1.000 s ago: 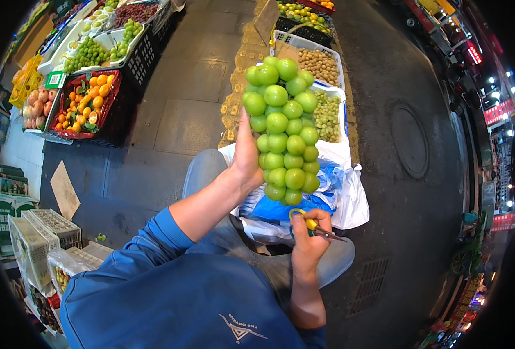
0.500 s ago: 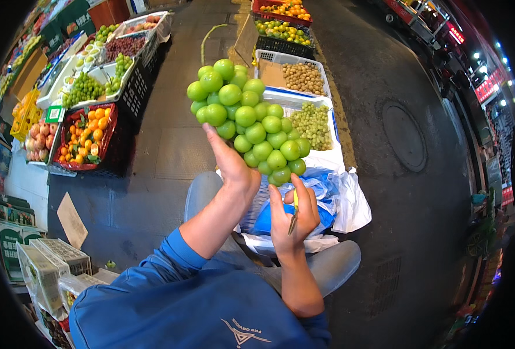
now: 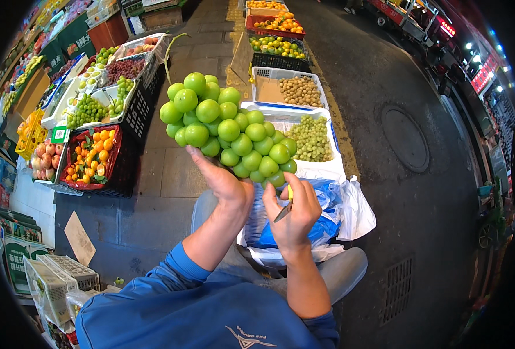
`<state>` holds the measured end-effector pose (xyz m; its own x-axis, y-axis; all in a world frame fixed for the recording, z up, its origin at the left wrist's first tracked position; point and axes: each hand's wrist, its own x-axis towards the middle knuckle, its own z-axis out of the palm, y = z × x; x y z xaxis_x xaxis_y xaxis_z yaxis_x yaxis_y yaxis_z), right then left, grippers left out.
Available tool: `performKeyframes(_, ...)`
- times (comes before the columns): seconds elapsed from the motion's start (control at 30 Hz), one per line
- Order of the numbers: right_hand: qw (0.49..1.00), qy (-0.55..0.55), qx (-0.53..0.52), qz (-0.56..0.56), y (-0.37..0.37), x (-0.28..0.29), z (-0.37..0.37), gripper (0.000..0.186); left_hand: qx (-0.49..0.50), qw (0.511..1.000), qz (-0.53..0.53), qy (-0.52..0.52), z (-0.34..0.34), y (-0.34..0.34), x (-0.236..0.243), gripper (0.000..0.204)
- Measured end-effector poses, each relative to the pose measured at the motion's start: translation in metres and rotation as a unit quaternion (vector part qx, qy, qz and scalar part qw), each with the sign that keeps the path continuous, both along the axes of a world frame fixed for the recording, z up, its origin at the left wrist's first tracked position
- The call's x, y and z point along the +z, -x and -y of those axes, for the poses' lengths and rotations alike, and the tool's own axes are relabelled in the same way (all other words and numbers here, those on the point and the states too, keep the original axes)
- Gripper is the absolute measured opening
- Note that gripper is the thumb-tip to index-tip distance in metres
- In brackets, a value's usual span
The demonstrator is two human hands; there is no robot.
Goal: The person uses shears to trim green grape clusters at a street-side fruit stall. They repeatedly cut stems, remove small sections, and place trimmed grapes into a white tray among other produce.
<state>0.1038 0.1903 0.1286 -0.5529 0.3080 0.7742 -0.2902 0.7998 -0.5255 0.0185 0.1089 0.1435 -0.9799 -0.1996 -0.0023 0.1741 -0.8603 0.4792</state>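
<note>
A large bunch of green grapes point(image 3: 228, 131) lies tilted across my left hand point(image 3: 220, 177), which holds it from below, its long stem rising at the upper left. My right hand point(image 3: 289, 215) is at the bunch's lower right end with its fingers curled round small yellow-handled scissors point(image 3: 288, 196), whose metal blades point down. Whether the fingertips touch the grapes is unclear. Beneath my hands, crumpled blue plastic point(image 3: 327, 215) and white bags point(image 3: 355, 215) fill a crate between my knees.
Crates of small grapes point(image 3: 310, 139), tan round fruit point(image 3: 298, 92) and citrus point(image 3: 278, 47) line the pavement ahead. At left are red-lined orange crates point(image 3: 95, 151), pomegranates point(image 3: 42, 160) and stacked plastic baskets point(image 3: 48, 288). A dark road point(image 3: 356, 64) with a manhole cover point(image 3: 403, 139) runs at right.
The bunch has tipped from upright to a diagonal, its stem end moving left. My right hand has risen to its lower end, and the scissor blades have turned from rightward to downward.
</note>
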Motion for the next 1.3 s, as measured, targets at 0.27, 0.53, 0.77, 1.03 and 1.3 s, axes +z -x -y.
performKeyframes(0.27, 0.854, 0.501, 0.096, 0.101, -0.019, 0.008, 0.000, 0.019, -0.001, 1.000, -0.003, 0.006, 0.006, 0.009, -0.002, 0.077)
performKeyframes(0.53, 0.627, 0.714, 0.304, 0.066, -0.033, -0.012, -0.035, 0.026, 0.010, 1.000, -0.004, 0.020, 0.006, 0.008, 0.000, 0.079)
performKeyframes(0.77, 0.850, 0.467, 0.162, 0.181, -0.043, -0.025, 0.004, 0.026, 0.058, 0.998, 0.006, -0.021, -0.001, 0.006, -0.002, 0.070)
performKeyframes(1.03, 0.827, 0.450, 0.282, 0.182, -0.057, 0.023, 0.010, 0.022, 0.021, 1.000, -0.001, -0.014, -0.002, 0.003, -0.005, 0.072)
performKeyframes(1.3, 0.602, 0.337, 0.721, -0.058, -0.072, 0.102, -0.006, 0.033, 0.019, 1.000, 0.012, 0.000, 0.007, 0.005, -0.004, 0.073)
